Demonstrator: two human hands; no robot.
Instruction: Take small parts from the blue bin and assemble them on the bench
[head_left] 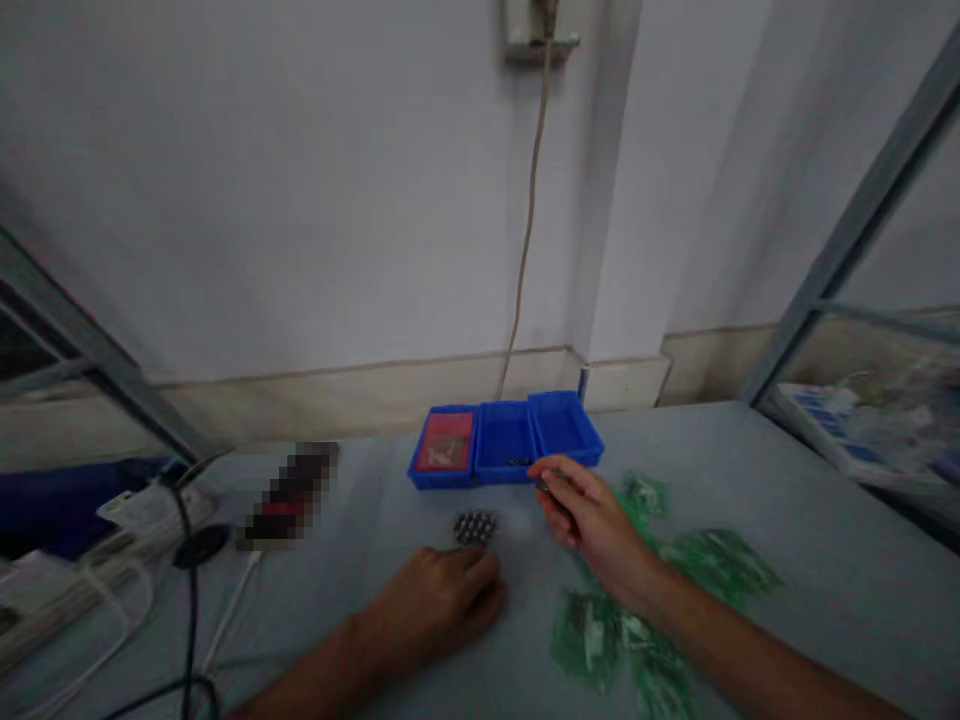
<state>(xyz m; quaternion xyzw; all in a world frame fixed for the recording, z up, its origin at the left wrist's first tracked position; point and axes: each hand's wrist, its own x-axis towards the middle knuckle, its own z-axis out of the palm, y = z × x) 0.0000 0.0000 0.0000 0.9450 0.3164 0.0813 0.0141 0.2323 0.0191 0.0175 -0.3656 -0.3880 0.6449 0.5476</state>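
Head view: right hand (589,515) pinches a small thing (551,481) by the blue trays (506,428); left hand (450,598) half curls in front, hold unclear.

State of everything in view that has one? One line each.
Left hand: curled beside patterned metallic cluster; contact unclear
Right hand: pinching small dark part
Patterned metallic cluster: lying on table
Left blue bin: open, red insert inside
Middle blue bin: open, dark pieces inside
Right blue bin: open
Green plastic bags: filled, on table
Beige cord: hanging down wall
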